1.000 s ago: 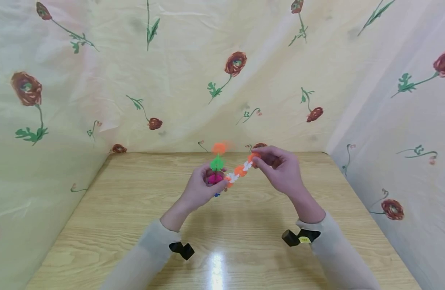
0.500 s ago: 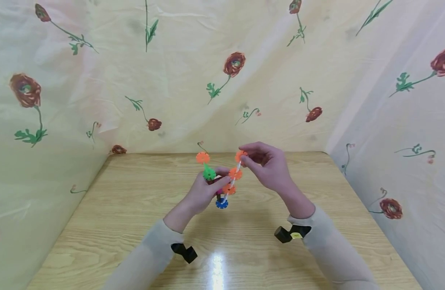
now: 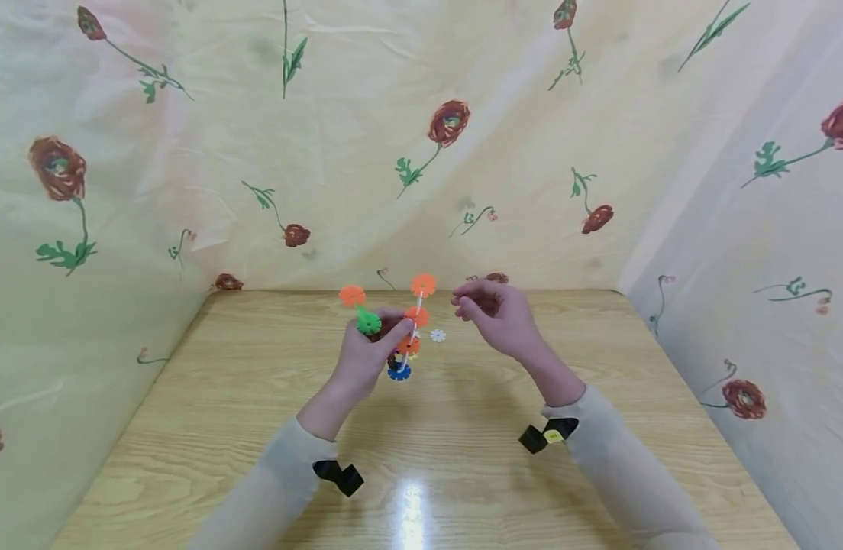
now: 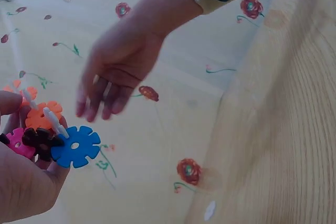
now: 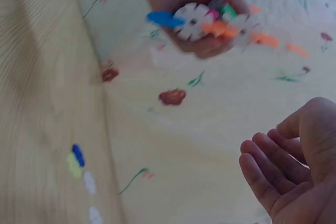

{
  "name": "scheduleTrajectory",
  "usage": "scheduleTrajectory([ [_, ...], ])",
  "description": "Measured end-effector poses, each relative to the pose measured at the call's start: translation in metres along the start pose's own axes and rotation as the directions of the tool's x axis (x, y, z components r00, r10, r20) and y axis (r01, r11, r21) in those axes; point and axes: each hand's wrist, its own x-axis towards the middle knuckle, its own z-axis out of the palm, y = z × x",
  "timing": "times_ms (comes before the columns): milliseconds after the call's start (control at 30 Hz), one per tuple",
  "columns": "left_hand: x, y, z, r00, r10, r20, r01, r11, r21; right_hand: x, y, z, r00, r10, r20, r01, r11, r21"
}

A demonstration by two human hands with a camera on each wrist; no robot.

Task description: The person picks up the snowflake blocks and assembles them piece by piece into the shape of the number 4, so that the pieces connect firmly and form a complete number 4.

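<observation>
My left hand point(image 3: 358, 357) grips a linked build of notched plastic discs. An orange disc point(image 3: 424, 286) tops its right strand, where white discs alternate with more orange ones down to a blue disc point(image 3: 398, 371). A green disc point(image 3: 369, 323) and another orange disc point(image 3: 352, 296) stick out on the left. In the left wrist view, a pink disc point(image 4: 19, 142) and a black disc point(image 4: 41, 142) sit near the thumb; the palm covers part of the build. Right of it, apart from the discs, my right hand point(image 3: 507, 325) has loosely bent fingers and holds nothing.
A loose white disc point(image 3: 438, 334) lies on the wooden table point(image 3: 463, 458) behind the hands. The right wrist view shows a dark blue disc point(image 5: 78, 155), a yellow disc point(image 5: 74, 165) and white discs point(image 5: 90, 182) on the tabletop. Flowered cloth point(image 3: 353, 153) encloses the back and sides.
My right hand has let go of the orange disc at the strand's top. The left hand has turned the build and carried it a little left, away from the right hand.
</observation>
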Motion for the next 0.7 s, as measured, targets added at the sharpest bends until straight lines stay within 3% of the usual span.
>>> scheduleTrajectory([
  [133,0.000,0.002,-0.003,1.000,-0.001,-0.016,0.001,1.000,0.019,0.004,0.026,0.004,0.999,0.040,0.029,-0.036,0.992,-0.122],
  [400,-0.001,0.006,-0.004,0.999,0.033,-0.016,-0.033,0.999,0.014,0.009,0.064,0.022,0.988,0.038,0.152,0.014,0.944,-0.328],
  [533,-0.001,0.007,-0.004,0.999,0.047,-0.024,-0.047,0.999,0.013,0.007,0.077,0.034,0.961,0.093,0.259,0.026,0.907,-0.420],
  [700,0.000,0.007,-0.003,0.998,0.062,-0.029,-0.061,0.998,0.012,0.003,0.091,0.048,0.909,0.187,0.374,0.027,0.866,-0.499],
])
